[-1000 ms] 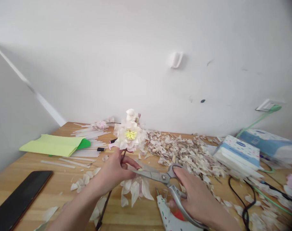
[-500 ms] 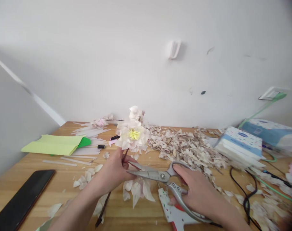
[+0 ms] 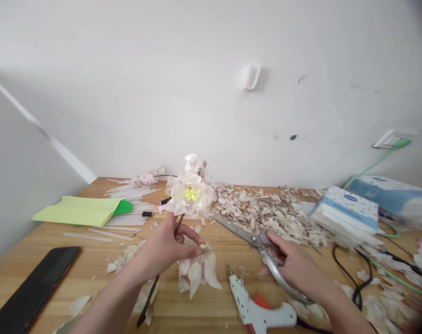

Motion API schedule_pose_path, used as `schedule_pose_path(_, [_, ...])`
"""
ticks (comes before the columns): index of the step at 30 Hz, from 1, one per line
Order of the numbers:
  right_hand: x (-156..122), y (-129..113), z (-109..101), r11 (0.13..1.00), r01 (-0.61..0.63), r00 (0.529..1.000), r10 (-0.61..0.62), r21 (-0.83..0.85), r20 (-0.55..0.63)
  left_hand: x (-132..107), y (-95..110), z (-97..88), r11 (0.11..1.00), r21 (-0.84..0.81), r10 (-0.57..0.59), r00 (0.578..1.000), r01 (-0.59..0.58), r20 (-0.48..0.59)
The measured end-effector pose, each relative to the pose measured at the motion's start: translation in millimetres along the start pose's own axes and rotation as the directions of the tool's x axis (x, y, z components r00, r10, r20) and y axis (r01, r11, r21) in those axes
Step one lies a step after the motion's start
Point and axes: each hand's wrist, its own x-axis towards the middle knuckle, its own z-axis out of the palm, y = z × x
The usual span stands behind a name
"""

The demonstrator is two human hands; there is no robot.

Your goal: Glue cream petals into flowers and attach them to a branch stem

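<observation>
My left hand [image 3: 169, 246] is closed around the dark stem of a white flower [image 3: 190, 194] with a yellow centre. The stem slants down past the wrist. A small pale tip shows between thumb and fingers, directly above a second cluster of white petals [image 3: 200, 273] hanging head down. In my right hand [image 3: 294, 264] is a pair of silver scissors [image 3: 256, 241], its blades together and pointing up and left, apart from the flowers. Below the scissors lies a white glue gun [image 3: 259, 315] with a red trigger.
Dried petals [image 3: 266, 208] are heaped behind the scissors. At the right are tissue packs [image 3: 350, 208] and black and green cables [image 3: 353, 283]. On the left lie a phone [image 3: 37, 287], yellow-green paper [image 3: 79, 209] and translucent glue sticks [image 3: 134, 195]. A wall stands behind the table.
The scissors have moved away to the right from my left fingers, and their blades have come together. More of the glue gun now shows. My left hand stays nearly in place.
</observation>
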Motion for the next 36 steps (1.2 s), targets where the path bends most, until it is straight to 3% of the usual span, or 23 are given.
schedule_pose_path(4, [11.7,31.8,-4.3,0.993,-0.116,0.990,0.115,-0.008,-0.084,1.2,-5.3,-2.5,1.000,-0.020,0.022,1.000,-0.022,-0.007])
schedule_pose_path(8, [17.9,39.8,1.2,0.949,-0.212,0.977,0.199,-0.233,-0.081,2.3,-6.3,-2.7,0.999,-0.039,0.037,0.999,-0.037,0.003])
schedule_pose_path(11, [17.3,27.9,16.1,0.941,-0.094,0.995,0.097,-0.325,-0.007,1.5,-3.5,-1.0,0.997,-0.066,0.039,0.999,-0.039,0.011])
schedule_pose_path(14, [16.2,13.5,35.1,0.967,0.060,0.997,-0.048,-0.246,0.057,0.7,0.0,1.1,0.997,-0.078,0.028,1.000,-0.028,-0.001])
schedule_pose_path(17, [17.7,8.3,48.5,0.977,0.118,0.991,-0.103,-0.175,0.089,0.6,2.4,2.2,0.997,-0.072,0.012,1.000,-0.013,-0.017])
schedule_pose_path(22, [20.7,12.2,42.7,0.985,0.169,0.983,-0.167,-0.032,0.078,0.4,3.1,4.1,0.998,-0.052,0.020,1.000,-0.021,-0.013])
schedule_pose_path(25, [16.6,-7.9,25.8,0.979,0.201,0.979,-0.200,0.043,-0.027,0.3,1.6,7.3,0.999,-0.032,0.027,0.999,-0.028,-0.025])
schedule_pose_path(30, [9.3,-82.0,11.5,0.905,0.302,0.952,-0.267,0.298,-0.153,0.8,-1.7,12.4,0.999,-0.016,0.043,0.999,-0.044,-0.033])
schedule_pose_path(33, [11.5,-112.7,18.2,0.884,0.392,0.914,-0.341,0.255,-0.222,2.4,-5.1,12.6,0.999,-0.005,0.035,0.999,-0.035,-0.036])
schedule_pose_path(36, [14.1,-123.2,27.0,0.906,0.368,0.915,-0.312,0.211,-0.254,4.3,-9.3,11.7,0.998,-0.005,0.058,0.997,-0.058,-0.048])
